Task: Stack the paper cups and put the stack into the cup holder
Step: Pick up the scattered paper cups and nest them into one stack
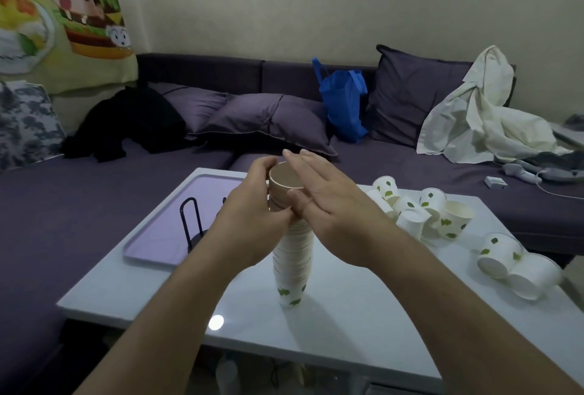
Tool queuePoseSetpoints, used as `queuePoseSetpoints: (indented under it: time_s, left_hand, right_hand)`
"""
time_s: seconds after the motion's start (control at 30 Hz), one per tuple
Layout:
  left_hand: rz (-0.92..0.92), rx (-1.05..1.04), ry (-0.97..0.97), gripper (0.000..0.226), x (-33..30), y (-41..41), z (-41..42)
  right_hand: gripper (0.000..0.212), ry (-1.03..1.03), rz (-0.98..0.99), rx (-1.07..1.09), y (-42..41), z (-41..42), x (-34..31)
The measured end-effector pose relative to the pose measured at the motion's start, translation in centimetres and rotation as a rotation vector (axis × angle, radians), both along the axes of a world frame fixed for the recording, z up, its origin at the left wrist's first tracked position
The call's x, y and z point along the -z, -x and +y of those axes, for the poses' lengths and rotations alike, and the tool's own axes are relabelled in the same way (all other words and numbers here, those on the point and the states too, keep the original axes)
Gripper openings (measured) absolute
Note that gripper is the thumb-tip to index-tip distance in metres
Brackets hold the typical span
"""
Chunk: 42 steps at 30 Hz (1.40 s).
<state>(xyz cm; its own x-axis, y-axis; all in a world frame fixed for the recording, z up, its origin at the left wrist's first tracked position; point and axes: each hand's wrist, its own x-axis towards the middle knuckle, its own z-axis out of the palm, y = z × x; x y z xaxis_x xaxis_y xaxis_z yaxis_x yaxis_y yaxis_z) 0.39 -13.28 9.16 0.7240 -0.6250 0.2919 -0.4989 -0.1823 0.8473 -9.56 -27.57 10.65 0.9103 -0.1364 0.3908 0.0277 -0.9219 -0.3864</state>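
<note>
A tall stack of white paper cups (292, 255) with green leaf prints stands upright on the white table (347, 325). My left hand (252, 214) grips the upper part of the stack from the left, fingers curled around it. My right hand (328, 201) lies against the top cup's right side with its fingers straight and its thumb on the cup wall. The black wire cup holder (192, 224) stands on a lilac tray (158, 236) to the left, partly hidden by my left hand.
Several loose cups (423, 208) lie on the table's far right, and two more cups (518, 260) lie near the right edge. A purple sofa with cushions, a blue bag (343, 100) and white cloth sits behind the table.
</note>
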Motion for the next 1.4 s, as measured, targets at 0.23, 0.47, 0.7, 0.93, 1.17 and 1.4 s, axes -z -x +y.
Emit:
queuePoseSetpoints:
  time_s: [0.23,0.47,0.7,0.93,1.17,1.4]
  left_hand:
    - [-0.231,-0.006,0.088,0.088,-2.4,2.3,0.8]
    - [-0.217,0.222,0.175,0.044,-0.7,8.8,-3.2]
    - [0.116,0.281,-0.133,0.032,6.6,9.9,-10.1]
    - [0.168,0.287,-0.174,0.028,9.5,10.2,-14.2]
    - [0.191,0.298,-0.227,0.029,10.9,10.3,-14.7]
    - [0.255,0.289,-0.221,0.028,11.4,10.1,-14.4]
  right_hand:
    - [0.061,-0.430,-0.221,0.078,3.1,-1.6,1.8]
    - [0.032,-0.474,-0.079,0.494,7.3,-6.8,7.0]
    - [0.060,-0.314,0.116,0.846,11.9,-15.0,10.6]
    - [0.109,-0.100,0.419,1.133,16.4,-24.9,12.1]
    - [0.111,-0.199,0.523,0.939,17.5,-30.4,14.4]
    - [0.098,-0.150,0.307,0.828,18.4,-27.9,15.1]
